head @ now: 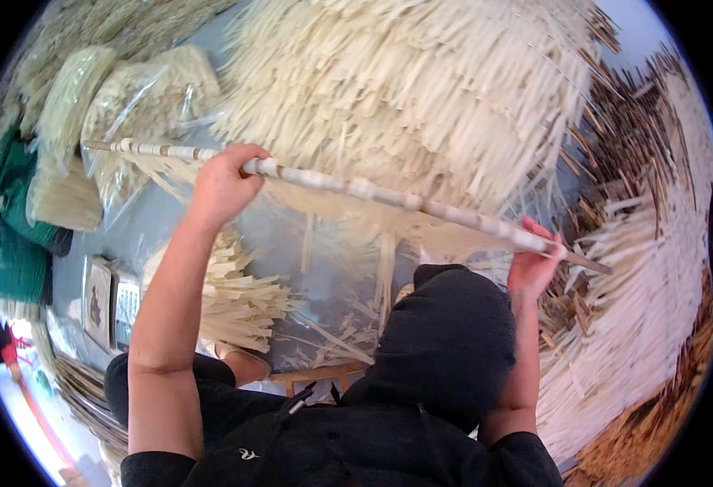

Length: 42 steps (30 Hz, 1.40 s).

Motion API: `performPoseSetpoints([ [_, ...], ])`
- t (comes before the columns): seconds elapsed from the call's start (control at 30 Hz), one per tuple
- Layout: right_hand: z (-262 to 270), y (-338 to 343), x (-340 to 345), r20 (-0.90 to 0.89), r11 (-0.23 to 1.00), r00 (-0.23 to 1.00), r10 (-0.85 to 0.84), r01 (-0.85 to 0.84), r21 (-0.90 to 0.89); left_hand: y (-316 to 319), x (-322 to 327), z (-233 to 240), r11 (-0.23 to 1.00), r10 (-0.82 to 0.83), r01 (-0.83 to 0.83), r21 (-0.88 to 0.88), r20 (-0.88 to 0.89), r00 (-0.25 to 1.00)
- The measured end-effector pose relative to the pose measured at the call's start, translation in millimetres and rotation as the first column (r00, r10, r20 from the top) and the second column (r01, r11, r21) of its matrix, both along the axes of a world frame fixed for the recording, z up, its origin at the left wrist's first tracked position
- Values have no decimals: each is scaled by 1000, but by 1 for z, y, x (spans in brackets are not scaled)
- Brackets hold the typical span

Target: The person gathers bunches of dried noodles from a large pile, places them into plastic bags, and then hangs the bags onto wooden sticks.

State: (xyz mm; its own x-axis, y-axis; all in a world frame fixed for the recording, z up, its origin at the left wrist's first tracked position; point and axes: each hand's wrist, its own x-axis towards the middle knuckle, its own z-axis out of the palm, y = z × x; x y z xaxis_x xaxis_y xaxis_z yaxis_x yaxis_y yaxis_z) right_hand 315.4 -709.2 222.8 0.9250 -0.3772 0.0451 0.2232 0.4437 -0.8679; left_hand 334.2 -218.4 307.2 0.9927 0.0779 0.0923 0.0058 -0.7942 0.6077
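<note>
A long, thin wooden stick runs across in front of me, sloping down to the right. Pale flat strips, which look like dried noodles, are looped over it in bands and hang below. My left hand grips the stick left of its middle. Near the lower right end, my right hand has its fingers around the stick. Just beyond lies a broad heap of similar pale strips. Under my left forearm is a smaller stack of cut strips.
Plastic-wrapped bundles lie at the upper left, near green cloth. A device with buttons sits below them. Dark sticks and whiter strips are piled at right. Broken strips litter the grey floor near a wooden stool.
</note>
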Motion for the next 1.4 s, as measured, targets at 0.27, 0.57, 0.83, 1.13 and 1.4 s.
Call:
performPoseSetpoints([
  [0.27,-148,-10,15,-271,992,962,45,-75,-102,16,-19,-65,997,55,-53,-50,44,998],
  [0.57,-70,-1,41,-217,999,976,-20,29,38,220,-3,-100,403,889,-427,-810,236,391],
  [0.83,-99,-68,30,-246,994,966,80,-58,95,240,67,-91,30,742,-424,-905,-264,616],
  [1.13,-4,6,24,-298,965,927,227,-173,198,160,53,-83,-56,426,-196,-979,-201,882],
  [1.4,-62,46,22,-398,979,917,-32,-50,-195,136,6,-159,-12,555,-343,-939,-292,779],
])
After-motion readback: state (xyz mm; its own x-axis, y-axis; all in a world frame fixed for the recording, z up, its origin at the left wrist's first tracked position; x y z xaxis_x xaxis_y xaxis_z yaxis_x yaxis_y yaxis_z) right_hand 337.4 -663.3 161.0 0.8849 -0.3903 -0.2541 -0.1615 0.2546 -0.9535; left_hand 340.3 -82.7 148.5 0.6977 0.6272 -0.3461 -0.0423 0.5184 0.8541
